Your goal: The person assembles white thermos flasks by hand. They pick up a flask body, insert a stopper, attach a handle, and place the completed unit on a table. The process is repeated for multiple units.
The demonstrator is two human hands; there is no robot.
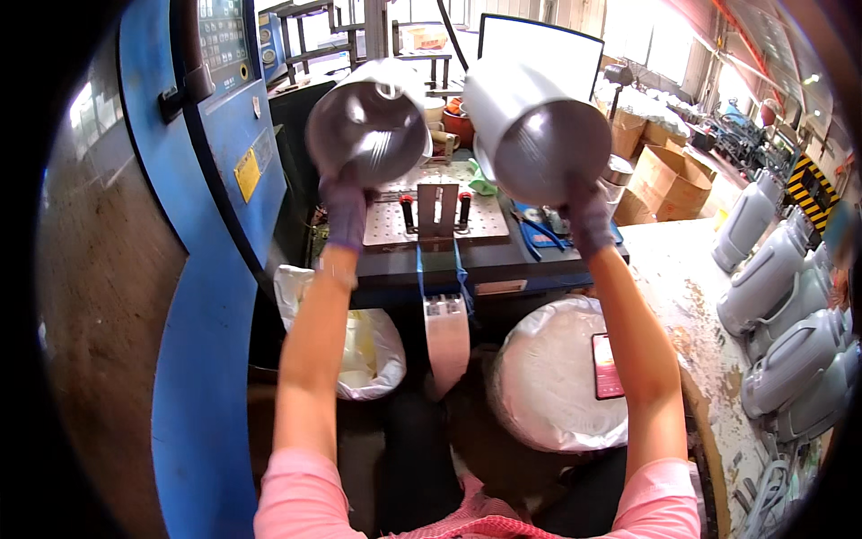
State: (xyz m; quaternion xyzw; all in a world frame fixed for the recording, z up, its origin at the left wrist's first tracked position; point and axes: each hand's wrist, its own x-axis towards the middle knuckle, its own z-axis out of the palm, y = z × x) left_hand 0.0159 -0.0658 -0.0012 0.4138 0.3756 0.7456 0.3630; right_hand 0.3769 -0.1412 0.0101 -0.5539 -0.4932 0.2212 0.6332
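Cardboard boxes [672, 182] are cluttering the workshop. My left hand [345, 211] is gripping the left cylinder [370, 126] by its lower rim, my right hand [588, 216] the right cylinder [539, 135] likewise; both are hanging apart above a perforated plate [489, 220], open ends facing me, long axes running away. Between and below, an upright metal block [437, 211] is standing, nearer my left hand. Grey jugs [786, 364] are lining the worn table [696, 305] at right.

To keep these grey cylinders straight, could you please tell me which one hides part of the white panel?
The right cylinder, in the right hand; the left cylinder leaves the panel uncovered.
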